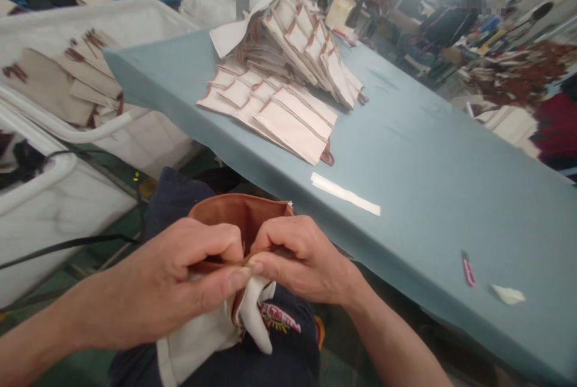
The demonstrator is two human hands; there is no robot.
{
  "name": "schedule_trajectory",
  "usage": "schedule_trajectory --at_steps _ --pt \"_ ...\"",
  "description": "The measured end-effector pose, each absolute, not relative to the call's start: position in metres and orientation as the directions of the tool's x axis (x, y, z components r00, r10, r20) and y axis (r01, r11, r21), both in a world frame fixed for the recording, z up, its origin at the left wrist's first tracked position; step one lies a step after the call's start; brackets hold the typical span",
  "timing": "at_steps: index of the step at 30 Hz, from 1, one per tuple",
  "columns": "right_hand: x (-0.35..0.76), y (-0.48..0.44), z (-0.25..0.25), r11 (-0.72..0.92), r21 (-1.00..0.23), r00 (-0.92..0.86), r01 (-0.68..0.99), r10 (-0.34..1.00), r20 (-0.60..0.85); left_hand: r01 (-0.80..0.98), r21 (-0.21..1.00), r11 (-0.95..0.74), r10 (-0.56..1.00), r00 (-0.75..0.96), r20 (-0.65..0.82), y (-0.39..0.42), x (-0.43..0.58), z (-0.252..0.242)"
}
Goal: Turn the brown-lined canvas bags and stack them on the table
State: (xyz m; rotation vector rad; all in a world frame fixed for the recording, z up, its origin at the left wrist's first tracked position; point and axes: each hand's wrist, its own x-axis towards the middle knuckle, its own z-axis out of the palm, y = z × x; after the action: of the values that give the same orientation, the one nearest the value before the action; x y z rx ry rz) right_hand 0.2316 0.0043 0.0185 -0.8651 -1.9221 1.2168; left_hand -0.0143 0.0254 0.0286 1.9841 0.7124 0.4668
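A sewn piece of brown and off-white material (241, 210) rests over my lap, its brown side curving up behind my fingers and its pale side hanging down in front. My left hand (198, 273) pinches its edge between thumb and bent fingers. Right beside it, thumb tips nearly touching, my right hand (302, 258) pinches the same edge. A pale rolled flap (256, 318) hangs below the two thumbs. What lies between the fingertips is mostly hidden.
A blue-covered table (433, 176) carries stacked cream pieces with brown trim (288, 110), a white strip (346, 193), a pink-handled cutter (468, 269) and a pale scrap (508, 294). White bins (130, 11) stand left, one holding similar pieces. A black cable (76, 243) crosses the lower left.
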Motion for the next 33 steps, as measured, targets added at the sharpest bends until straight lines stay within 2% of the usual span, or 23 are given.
schedule_trajectory --at_steps 4,8,10,12,15,17,22,33 --pt "0.227 0.007 0.011 0.076 -0.994 -0.48 0.082 0.877 0.027 0.292 0.924 -0.248 0.746 0.666 -0.01 0.022 -0.007 0.03" --pt "0.225 0.006 0.006 -0.012 -1.0 -0.494 0.008 0.869 -0.015 0.261 0.955 -0.141 0.794 0.606 -0.048 0.015 0.0 0.035" --pt "0.224 0.004 0.005 0.017 -1.0 -0.5 0.003 0.866 0.013 0.269 0.955 -0.125 0.815 0.576 -0.055 0.012 0.003 0.033" --pt "0.224 0.002 0.006 0.12 -0.99 -0.473 0.069 0.878 0.074 0.311 0.937 -0.156 0.846 0.532 -0.036 0.012 0.005 0.026" --pt "0.225 -0.001 0.007 0.306 -0.92 -0.411 0.245 0.892 0.187 0.376 0.876 -0.303 0.882 0.459 0.108 0.018 0.005 0.011" --pt "0.225 -0.003 0.008 0.366 -0.876 -0.389 0.315 0.891 0.233 0.393 0.842 -0.369 0.867 0.471 0.161 0.024 0.003 0.004" --pt "0.225 -0.003 0.007 0.306 -0.894 -0.384 0.327 0.908 0.17 0.333 0.874 -0.354 0.784 0.615 0.083 0.033 -0.007 0.007" --pt "0.228 -0.002 0.004 0.24 -0.934 -0.408 0.264 0.905 0.117 0.306 0.869 -0.389 0.768 0.629 0.122 0.033 -0.011 0.015"
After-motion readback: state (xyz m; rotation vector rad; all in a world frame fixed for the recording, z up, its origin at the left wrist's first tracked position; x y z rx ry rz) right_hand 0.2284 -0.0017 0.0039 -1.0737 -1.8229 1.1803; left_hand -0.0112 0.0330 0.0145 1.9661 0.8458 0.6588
